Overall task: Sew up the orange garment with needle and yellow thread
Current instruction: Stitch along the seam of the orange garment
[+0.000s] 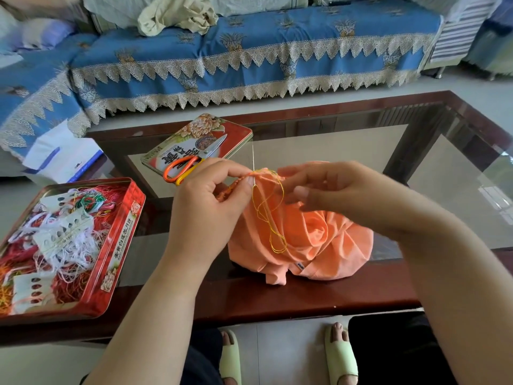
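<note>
A: What are the hands doing?

B: The left hand point(211, 195) pinches a raised fold of the orange garment point(302, 237) between thumb and forefinger, right where the yellow thread point(270, 215) comes out of the cloth. The right hand point(319, 187) is just beside it over the same fold, fingers loosely bent; I cannot tell whether it has hold of anything.

A: And the needle?

B: A thin needle point(253, 159) stands upright at the left fingertips, rising from the fold. The thread hangs below in loose loops across the front of the garment.

A: Where does the garment sit?

B: Bunched up on the glass-topped bench point(347, 293), near its front edge, between the two forearms.

A: What else is around?

B: Behind the left hand a tin lid point(236, 132) lies on the bench, with orange-handled scissors point(191, 162) on it. To the left an open red tin point(122, 259) holds tangled threads and white cards. A sofa point(249, 51) with a blue lace-edged cover stands beyond the bench.
</note>
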